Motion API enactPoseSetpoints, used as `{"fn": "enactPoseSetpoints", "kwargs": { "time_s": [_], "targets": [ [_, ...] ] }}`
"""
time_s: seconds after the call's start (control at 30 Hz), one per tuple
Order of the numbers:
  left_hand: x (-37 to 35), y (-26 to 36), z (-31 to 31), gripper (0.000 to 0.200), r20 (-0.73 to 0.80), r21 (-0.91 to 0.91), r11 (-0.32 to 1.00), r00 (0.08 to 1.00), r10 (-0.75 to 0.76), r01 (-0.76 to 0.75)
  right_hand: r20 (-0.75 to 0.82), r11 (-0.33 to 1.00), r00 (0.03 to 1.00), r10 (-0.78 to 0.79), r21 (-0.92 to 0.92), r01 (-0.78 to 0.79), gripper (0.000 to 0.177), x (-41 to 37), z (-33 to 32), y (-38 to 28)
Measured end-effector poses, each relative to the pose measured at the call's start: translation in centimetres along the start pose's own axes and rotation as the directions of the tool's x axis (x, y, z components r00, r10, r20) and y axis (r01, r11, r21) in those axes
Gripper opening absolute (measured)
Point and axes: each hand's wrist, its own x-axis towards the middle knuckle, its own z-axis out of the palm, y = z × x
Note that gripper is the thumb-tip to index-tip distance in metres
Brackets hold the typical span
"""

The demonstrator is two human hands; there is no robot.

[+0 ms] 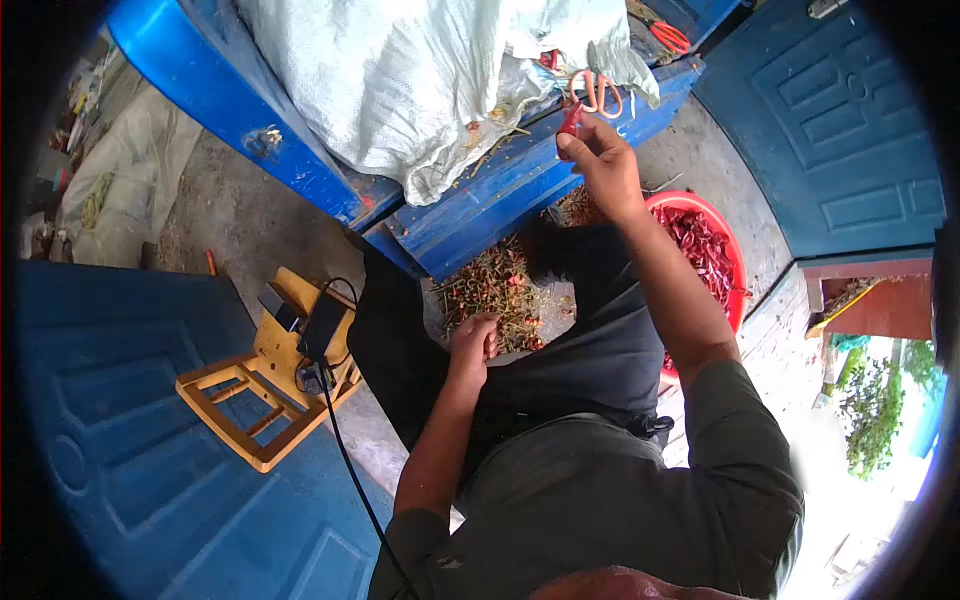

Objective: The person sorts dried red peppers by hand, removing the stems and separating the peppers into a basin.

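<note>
My right hand (607,168) is raised at the edge of the blue bench, its thumb and fingers pinched on a dried red chili pepper (570,120). Just beyond the pepper lie scissors with pale orange handles (597,93). My left hand (474,343) is curled closed low between my knees, over a heap of chili stems and scraps (492,290). Whatever its fingers may hold is hidden. By my right leg stands a red basin (738,262) filled with dried red chilies (695,245).
A white woven sack (390,80) lies over the blue bench (480,220). Red-handled scissors (670,38) rest at its far right. A small wooden chair (262,385) carrying a black device and cable stands left. Blue doors (120,400) flank both sides.
</note>
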Motion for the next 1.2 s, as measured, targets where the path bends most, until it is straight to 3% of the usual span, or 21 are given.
{"fn": "enactPoseSetpoints", "kwargs": {
  "time_s": [0.07, 0.1, 0.17, 0.23, 0.3, 0.4, 0.53, 0.63, 0.67, 0.7, 0.73, 0.83, 0.87, 0.9, 0.93, 1.03, 1.07, 1.1, 1.13, 1.17, 1.2],
  "targets": [
    [0.3, -0.2, -0.5, 0.013, 0.009, 0.029, 0.999, 1.000, -0.012, 0.012, 0.170, 0.858, 0.924, 0.341, 0.344, -0.380, 0.028, -0.8, -1.2, -1.3],
    [0.3, -0.3, -0.5, 0.014, 0.020, 0.045, 0.999, 1.000, -0.022, 0.022, 0.162, 0.855, 0.924, 0.345, 0.351, -0.381, 0.028, -1.3, -1.8, -1.4],
    [0.3, -0.6, -0.3, 0.015, 0.000, 0.064, 0.998, 1.000, -0.020, 0.020, 0.349, 0.526, 0.856, 0.381, 0.680, -0.511, 0.021, -1.9, -2.9, -1.3],
    [0.2, -0.6, -0.1, 0.016, -0.021, 0.079, 0.997, 1.000, -0.015, 0.017, 0.378, 0.438, 0.840, 0.390, 0.726, -0.530, 0.016, -2.5, -3.7, -1.1],
    [0.2, -0.5, 0.0, 0.015, -0.049, 0.075, 0.997, 0.998, -0.033, 0.036, 0.443, 0.267, 0.798, 0.409, 0.778, -0.568, 0.016, -3.0, -4.4, -1.0],
    [0.0, -0.4, 0.0, 0.014, -0.045, 0.082, 0.996, 0.999, -0.015, 0.018, 0.434, 0.177, 0.789, 0.436, 0.818, -0.548, 0.016, -3.9, -5.3, -0.5],
    [-0.4, -0.3, 0.6, 0.015, -0.059, 0.103, 0.994, 0.998, -0.023, 0.029, 0.327, 0.227, 0.814, 0.480, 0.850, -0.475, 0.017, -5.6, -8.4, 1.6],
    [-0.3, 0.1, 1.0, 0.015, -0.099, 0.140, 0.990, 0.995, -0.005, 0.019, 0.163, 0.279, 0.770, 0.617, 0.869, -0.408, 0.022, -8.4, -13.8, 8.2],
    [0.0, -0.2, 0.8, 0.015, -0.081, 0.147, 0.989, 0.997, -0.004, 0.016, 0.147, 0.271, 0.840, 0.522, 0.905, -0.327, 0.023, -10.2, -17.1, 15.4],
    [0.2, -0.4, 0.6, 0.016, -0.062, 0.153, 0.988, 0.998, -0.003, 0.012, 0.051, 0.227, 0.753, 0.656, 0.938, -0.261, 0.020, -11.8, -18.7, 15.4],
    [0.3, -0.5, 0.5, 0.016, -0.069, 0.136, 0.991, 0.998, 0.002, 0.008, -0.105, 0.227, 0.510, 0.854, 0.957, -0.183, 0.023, -12.7, -19.5, 15.3],
    [1.0, -0.3, 0.8, 0.015, -0.053, 0.115, 0.993, 0.998, -0.029, 0.035, 0.058, 0.158, 0.534, 0.843, 0.924, -0.349, 0.025, -14.6, -21.0, 18.1],
    [1.0, -0.2, 1.0, 0.015, -0.033, 0.111, 0.993, 0.998, -0.046, 0.049, 0.195, 0.047, 0.884, 0.425, 0.970, -0.237, 0.028, -15.2, -22.0, 29.8],
    [0.8, -0.3, 0.9, 0.015, -0.014, 0.114, 0.991, 0.998, -0.065, 0.066, 0.202, 0.042, 0.881, 0.428, 0.969, -0.243, 0.028, -13.7, -21.5, 22.5],
    [0.7, -0.3, 0.8, 0.015, -0.020, 0.115, 0.991, 0.998, -0.061, 0.063, -0.068, 0.499, 0.684, 0.726, 0.737, -0.456, 0.025, -8.8, -13.7, 12.6],
    [0.6, 0.0, 0.6, 0.015, -0.026, 0.099, 0.994, 0.999, -0.040, 0.042, 0.016, 0.888, 0.926, 0.378, 0.278, -0.367, 0.023, -1.8, -5.0, 2.9],
    [0.5, -0.2, 0.0, 0.014, -0.007, 0.086, 0.996, 0.999, -0.035, 0.036, 0.055, 0.958, 0.964, 0.261, 0.112, -0.266, 0.022, 0.5, -2.4, 1.5],
    [0.4, -0.3, -0.4, 0.013, 0.011, 0.071, 0.997, 1.000, -0.028, 0.027, 0.072, 0.988, 0.997, 0.016, -0.156, -0.005, 0.023, 2.7, 0.1, 1.2],
    [0.1, -0.2, -0.4, 0.013, -0.017, 0.052, 0.998, 1.000, -0.022, 0.023, 0.147, 0.880, 0.966, -0.215, -0.399, 0.256, 0.024, 5.0, 2.4, 1.1],
    [-0.2, -0.1, -0.5, 0.013, -0.022, 0.056, 0.998, 1.000, -0.016, 0.017, 0.207, 0.764, 0.929, -0.307, -0.528, 0.370, 0.027, 7.1, 4.6, 1.8],
    [-0.4, 0.0, -0.7, 0.013, -0.026, 0.015, 1.000, 1.000, -0.007, 0.008, 0.270, 0.675, 0.942, -0.199, -0.659, 0.331, 0.030, 8.3, 6.5, -0.1]
  ]
}}
